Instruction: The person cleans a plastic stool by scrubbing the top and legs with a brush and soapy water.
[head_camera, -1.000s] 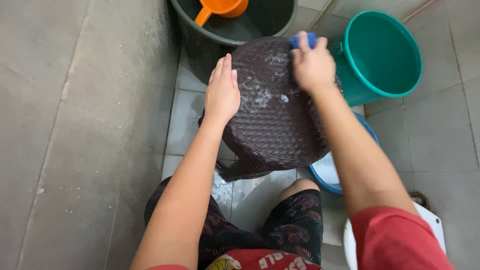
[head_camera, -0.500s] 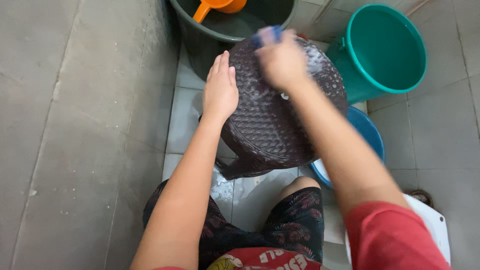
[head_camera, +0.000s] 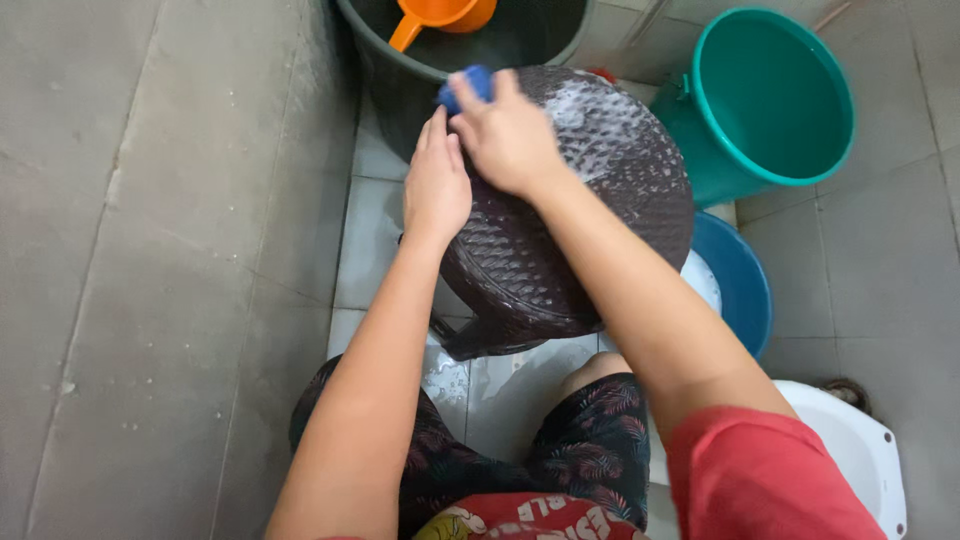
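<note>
A dark brown woven-pattern plastic stool (head_camera: 590, 200) stands tilted on the wet tiled floor, its round seat streaked with soap foam. My left hand (head_camera: 436, 185) lies flat on the seat's left rim, fingers together and pointing away from me. My right hand (head_camera: 505, 135) presses a blue scrubbing sponge (head_camera: 466, 85) against the far left edge of the seat, just above my left hand's fingertips.
A dark grey tub (head_camera: 540, 45) holding water and an orange scoop (head_camera: 440, 15) stands behind the stool. A teal bucket (head_camera: 770, 100) is at the right, a blue basin (head_camera: 740, 285) below it, a white object (head_camera: 860, 450) at the bottom right. A tiled wall rises on the left.
My right hand has swept the blue sponge leftward across the far side of the seat, from its right edge to beside my left hand, leaving foam behind. My left hand has stayed put.
</note>
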